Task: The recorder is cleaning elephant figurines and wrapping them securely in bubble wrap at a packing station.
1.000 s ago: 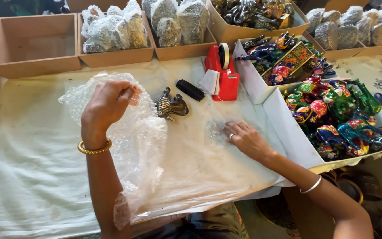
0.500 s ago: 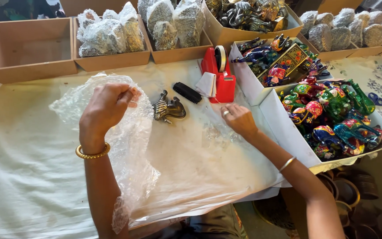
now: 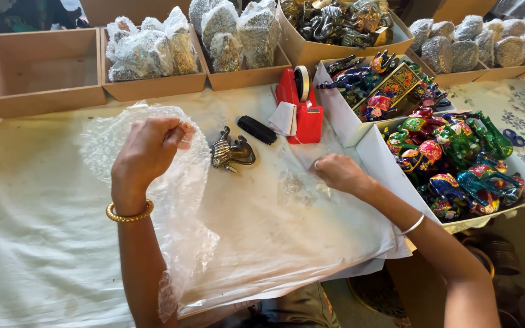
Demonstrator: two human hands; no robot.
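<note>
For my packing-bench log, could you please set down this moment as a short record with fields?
Left hand: raised, pinching a sheet of bubble wrap
Right hand: resting on the white table cover, near the tape dispenser
Between the hands: metal elephant figurine, lying unwrapped
Behind it: black brush; red tape dispenser
Right side: white box of painted elephant figurines
Back row: cardboard trays of wrapped bundles; one empty tray

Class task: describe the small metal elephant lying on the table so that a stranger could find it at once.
Start at the red tape dispenser mid-table. Left of it lies a black comb-like bar, then the metal elephant, beside the left hand holding bubble wrap. Unlike the boxed, painted elephants, it is bare grey-gold and unwrapped.
</note>
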